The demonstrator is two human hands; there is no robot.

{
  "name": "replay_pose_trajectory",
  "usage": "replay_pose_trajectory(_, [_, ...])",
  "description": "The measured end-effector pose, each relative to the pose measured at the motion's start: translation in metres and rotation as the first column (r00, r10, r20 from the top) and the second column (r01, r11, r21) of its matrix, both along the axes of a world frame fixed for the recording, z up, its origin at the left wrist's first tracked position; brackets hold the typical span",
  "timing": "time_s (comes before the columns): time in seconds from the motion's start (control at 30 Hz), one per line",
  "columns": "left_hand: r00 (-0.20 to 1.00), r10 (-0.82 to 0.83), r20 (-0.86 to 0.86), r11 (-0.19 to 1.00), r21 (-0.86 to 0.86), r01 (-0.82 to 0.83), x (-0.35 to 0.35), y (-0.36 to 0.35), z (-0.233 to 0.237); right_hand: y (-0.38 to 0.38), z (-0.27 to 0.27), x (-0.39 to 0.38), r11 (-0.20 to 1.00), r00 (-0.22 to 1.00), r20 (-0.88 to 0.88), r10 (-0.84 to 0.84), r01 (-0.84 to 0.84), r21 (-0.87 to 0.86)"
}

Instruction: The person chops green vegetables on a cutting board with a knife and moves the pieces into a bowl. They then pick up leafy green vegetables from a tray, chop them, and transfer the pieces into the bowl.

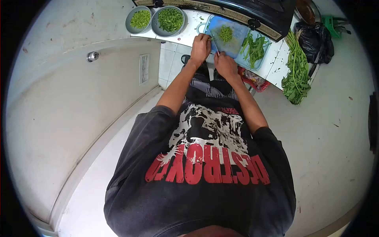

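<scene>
My right hand [226,65] is closed around the red handle of a knife [215,46], its thin blade pointing away from me over the blue cutting board [241,36]. At the board's left edge, my left hand [200,49] pinches green stems [210,38] beside the blade; most of them are hidden by the fingers. A small heap of chopped greens [226,34] lies on the board, just beyond both hands. To the right, leafy cut greens [255,48] rest on the light blue tray [263,63] under the board.
Two grey bowls with chopped greens, one paler [139,19] and one darker [170,19], stand at the left. A black stove [272,17] borders the far side. Rightward lie a long leafy bunch [296,73], a black plastic bag [316,44] and a pot [308,11].
</scene>
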State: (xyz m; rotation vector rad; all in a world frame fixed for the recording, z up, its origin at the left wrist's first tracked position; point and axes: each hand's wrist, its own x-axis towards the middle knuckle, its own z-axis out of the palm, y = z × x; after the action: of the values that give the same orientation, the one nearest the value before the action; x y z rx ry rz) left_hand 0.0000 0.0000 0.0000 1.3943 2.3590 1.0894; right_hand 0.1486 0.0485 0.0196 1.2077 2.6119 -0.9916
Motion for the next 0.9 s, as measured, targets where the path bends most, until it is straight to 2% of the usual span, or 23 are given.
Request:
replay_pose_trajectory(0.07, [1.0,0.013,-0.021,0.999,0.042,-0.012,0.001,0.001,0.0,-0.002,-0.005,0.008,0.998,0.999,-0.016,0.036,-0.035,0.055])
replay_pose_trajectory(0.17, [0.997,0.071,0.024,0.996,0.042,-0.072,0.008,0.0,-0.001,-0.004,0.004,0.022,0.999,1.0,-0.019,0.016,-0.015,0.043])
replay_pose_trajectory(0.47, [0.998,0.054,0.039,0.998,0.024,-0.055,0.005,0.0,0.0,-0.005,0.009,0.023,0.998,0.996,-0.057,0.065,-0.064,0.023])
replay_pose_trajectory(0.57, [0.997,0.065,0.027,0.998,0.019,-0.066,0.005,0.0,0.0,-0.008,0.009,0.024,0.995,0.997,-0.036,0.065,-0.062,0.083])
replay_pose_trajectory(0.9, [0.998,0.065,0.004,0.997,0.046,-0.066,0.007,0.001,0.001,0.0,0.009,0.005,0.999,0.998,0.036,0.045,-0.044,-0.012])
